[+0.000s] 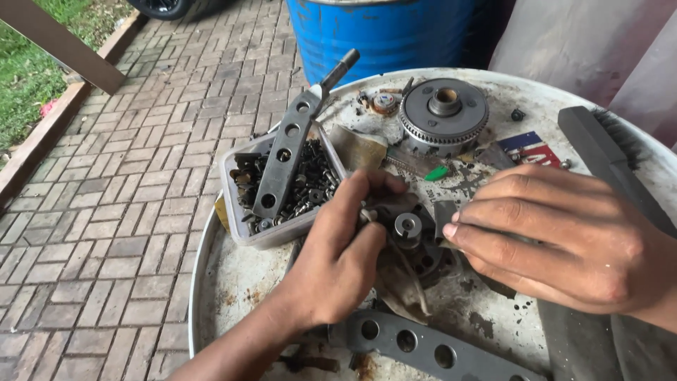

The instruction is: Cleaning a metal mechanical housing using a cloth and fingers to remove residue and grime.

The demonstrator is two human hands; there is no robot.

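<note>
A small dark metal part (pixel 409 229) with a round silver hub sits on a dirty rag (pixel 405 282) in the middle of a round white drum top (pixel 233 282). My left hand (pixel 338 257) grips its left side, thumb and fingers curled around it. My right hand (pixel 557 240) presses on its right side with fingers extended, touching a dark flat piece (pixel 444 215). What lies under the right palm is hidden.
A plastic tub (pixel 243 233) of bolts and nuts holds a grey perforated bar tool (pixel 289 148). A toothed clutch-like wheel (pixel 444 113), a green bit (pixel 436 173), a dark brush (pixel 606 159), another perforated bar (pixel 423 346), a blue barrel (pixel 381 28) and brick paving (pixel 106 212) surround.
</note>
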